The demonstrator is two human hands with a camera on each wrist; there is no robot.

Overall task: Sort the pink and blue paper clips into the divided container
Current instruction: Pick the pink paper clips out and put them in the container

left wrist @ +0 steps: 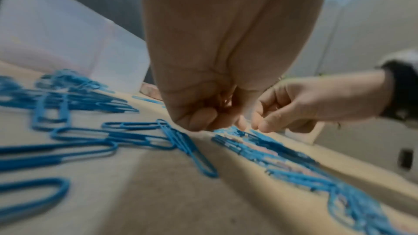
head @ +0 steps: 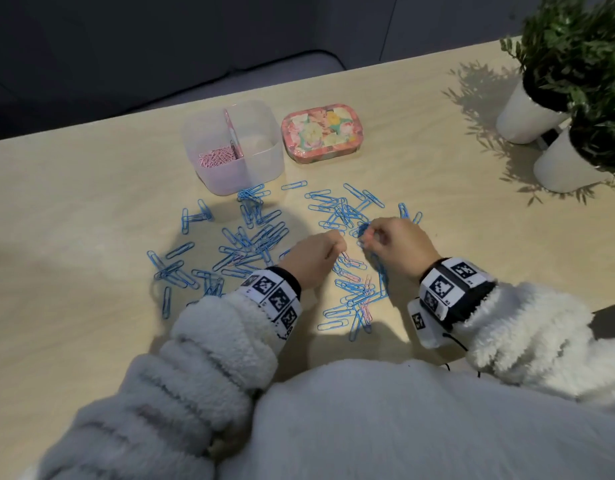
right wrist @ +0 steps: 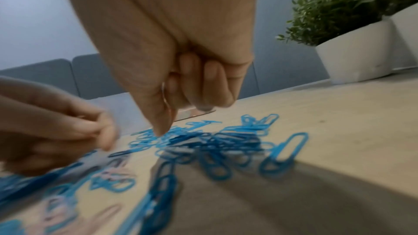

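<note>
2 curled hands: right hand [head: 397,245] pinches blue clips [head: 380,268].

table [head: 91,188], clips [head: 250,244], container [head: 261,161], tin [head: 321,135], pots [head: 522,119]

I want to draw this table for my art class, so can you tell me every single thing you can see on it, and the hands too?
Clear plastic divided container: one, see-through, far side of table; left compartment holds pink paper clips, right compartment looks empty.
Floral rectangular tin: one, pink with flowers, right of the container.
Loose blue paper clips: many, scattered in front of the container.
Loose pink paper clips: a few, mixed among the blue near the hands.
Potted green plants in white pots: two, far right corner.
Light wooden table: one, beige.
Left hand: fingers curled; whether it holds anything is unclear.
Right hand: pinching blue clips.
</note>
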